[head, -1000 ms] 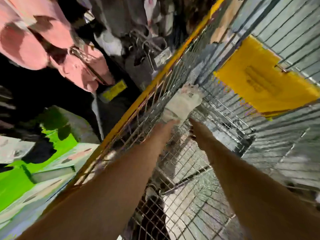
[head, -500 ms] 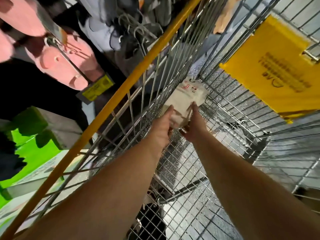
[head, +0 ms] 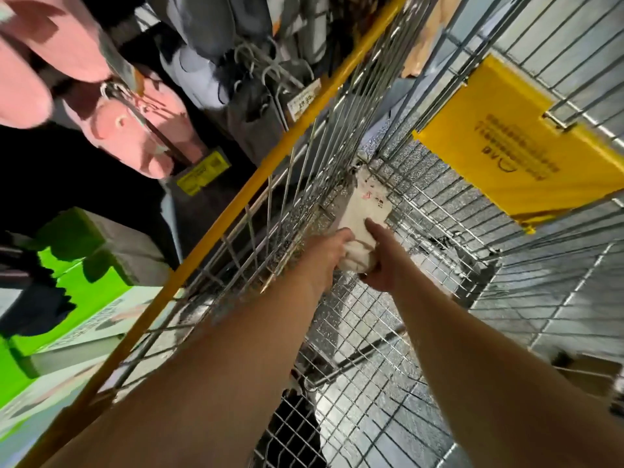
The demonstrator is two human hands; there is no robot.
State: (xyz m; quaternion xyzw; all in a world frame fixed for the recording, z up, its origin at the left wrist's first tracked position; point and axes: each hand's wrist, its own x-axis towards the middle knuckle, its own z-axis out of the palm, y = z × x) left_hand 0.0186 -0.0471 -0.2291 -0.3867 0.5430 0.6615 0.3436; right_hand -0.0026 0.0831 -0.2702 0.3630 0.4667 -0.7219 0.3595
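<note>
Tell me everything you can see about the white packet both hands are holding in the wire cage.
The white packet is off-white, flat and oblong, seemingly soft fabric, with small red and dark print near its far end. Its near end is bunched where the left hand and right hand grip it. It points into the far corner of the wire cage.

Premises: retail shop, self-service sales floor.

- Wire mesh cage (head: 297,190), large, with a yellow top rail; a bin for loose stock.
- Yellow printed sign (head: 516,157), hung on the cage wall.
- White packet (head: 363,211), with a printed label, in the cage corner.
- Pink slippers (head: 135,133), hung on a metal display hook.
- Yellow shelf label (head: 202,172), under the slippers.
- White price tag (head: 303,100), beside grey goods (head: 216,62) on hangers.
- Green cartons (head: 77,282), stacked outside the cage.
</note>
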